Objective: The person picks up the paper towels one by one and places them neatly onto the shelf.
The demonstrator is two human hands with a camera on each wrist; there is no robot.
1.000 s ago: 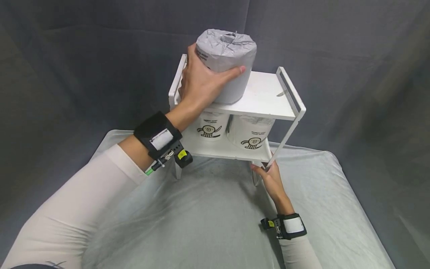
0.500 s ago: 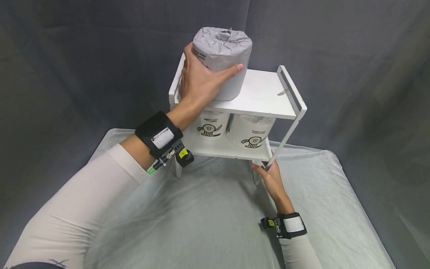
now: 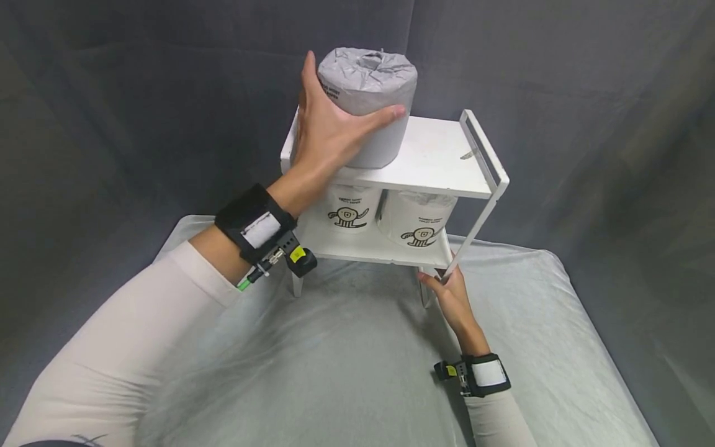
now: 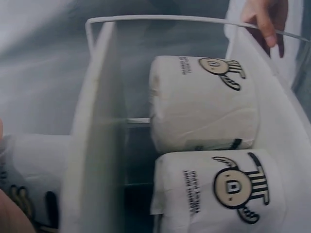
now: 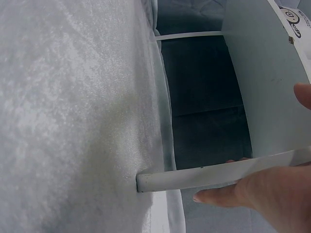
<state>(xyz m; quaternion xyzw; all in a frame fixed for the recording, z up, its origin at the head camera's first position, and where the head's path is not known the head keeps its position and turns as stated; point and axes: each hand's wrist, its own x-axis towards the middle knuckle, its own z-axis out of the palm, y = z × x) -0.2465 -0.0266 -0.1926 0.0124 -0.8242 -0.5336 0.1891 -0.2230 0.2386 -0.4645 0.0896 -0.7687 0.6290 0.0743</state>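
Note:
A paper-wrapped toilet roll (image 3: 380,139) stands upright at the left of the white shelf rack's top board (image 3: 441,155). My left hand (image 3: 332,130) is beside it, thumb across its front, fingers straightened along its left side with the index finger pointing up. In the left wrist view this roll (image 4: 36,165) shows at the lower left. Two more wrapped rolls, a left one (image 3: 350,208) and a right one (image 3: 419,217), stand on the lower board. My right hand (image 3: 454,298) holds the rack's right front leg (image 5: 194,178) below the lower board, with some fingers hidden behind it.
The rack stands on a pale grey cloth-covered table (image 3: 346,354), close to its far edge. A dark grey curtain (image 3: 558,74) hangs behind. A side rail (image 3: 486,149) rises along the top board's right end.
The roll on the top board has shifted slightly left with my left hand. Since then my left fingers have straightened and the hand has eased left. My right hand stays on the leg.

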